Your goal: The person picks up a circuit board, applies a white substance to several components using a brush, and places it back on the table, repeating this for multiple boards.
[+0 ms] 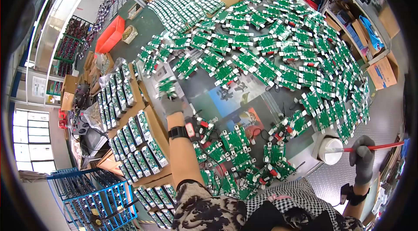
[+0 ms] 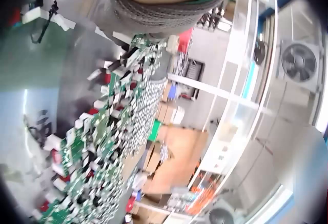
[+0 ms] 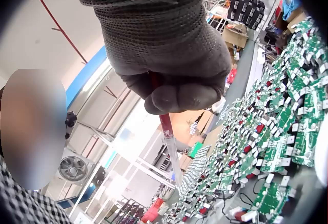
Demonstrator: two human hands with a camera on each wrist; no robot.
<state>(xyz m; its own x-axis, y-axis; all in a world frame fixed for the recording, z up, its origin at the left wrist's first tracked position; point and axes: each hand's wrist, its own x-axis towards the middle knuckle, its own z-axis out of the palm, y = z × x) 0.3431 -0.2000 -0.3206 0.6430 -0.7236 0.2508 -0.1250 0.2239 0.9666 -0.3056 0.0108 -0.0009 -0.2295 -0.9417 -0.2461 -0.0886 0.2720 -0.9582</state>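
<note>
In the windowed workroom, the grey table (image 1: 198,87) was strewn with circuit boards (image 1: 266,72). A red-handled brush (image 1: 383,146) was clasped in the right hand's (image 1: 363,161) curled fingers; a blurred board (image 1: 166,87) was held at the left hand's (image 1: 173,106) fingertips.

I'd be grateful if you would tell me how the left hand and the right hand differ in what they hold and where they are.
The left hand appears to hold a green circuit board, while the right hand grips a red rod. The left hand is near the boxed boards; the right hand is beside the white tub. Both wear grey gloves.
</note>
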